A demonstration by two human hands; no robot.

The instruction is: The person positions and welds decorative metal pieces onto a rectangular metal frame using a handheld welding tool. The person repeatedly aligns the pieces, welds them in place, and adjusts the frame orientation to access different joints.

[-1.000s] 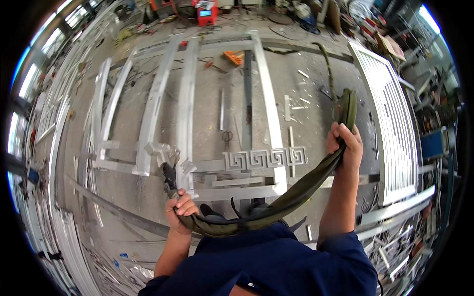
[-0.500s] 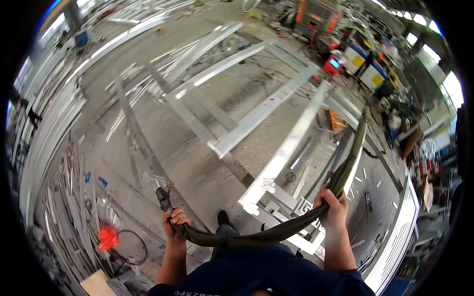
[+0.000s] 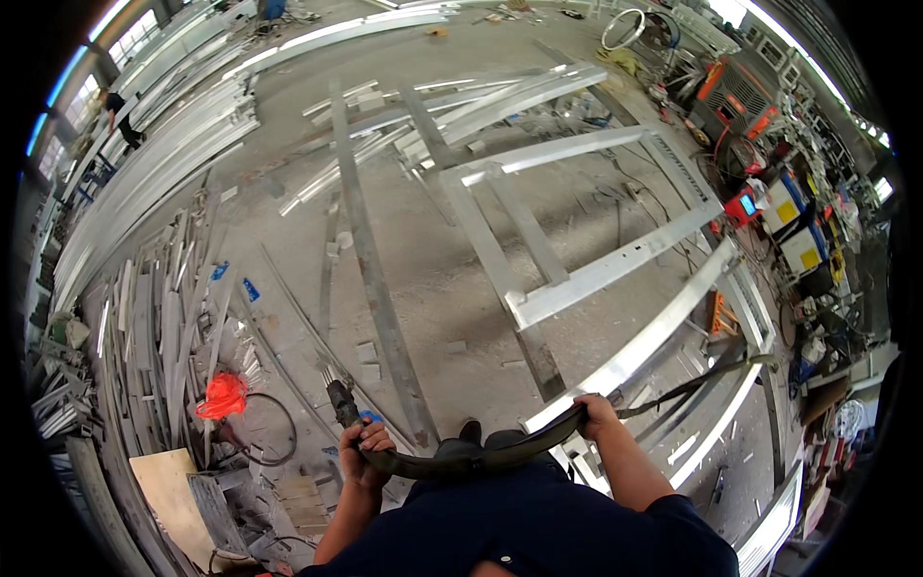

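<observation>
A thick dark olive sleeved cable (image 3: 471, 465) sags across the front of my body between my two hands. My left hand (image 3: 365, 452) is closed around it near one end, where a dark end piece (image 3: 342, 404) with thin metal prongs points up and away. My right hand (image 3: 599, 415) grips the cable farther along, with my arm stretched forward and right. Beyond that hand, the cable runs off to the right over a long silver metal frame (image 3: 654, 332).
A rectangular metal frame (image 3: 586, 290) rests on dark support beams (image 3: 380, 317) ahead. An orange-and-grey machine (image 3: 735, 96) and a red box (image 3: 743, 207) stand at far right. Metal strips (image 3: 144, 337), an orange-red bundle (image 3: 223, 395) and a board (image 3: 171, 495) lie left. A person (image 3: 123, 117) stands far left.
My view has swung, shifting the frames rightward. My right hand has moved left and slightly forward along the cable, whose far part now hangs lower and trails right. My left hand keeps its grip.
</observation>
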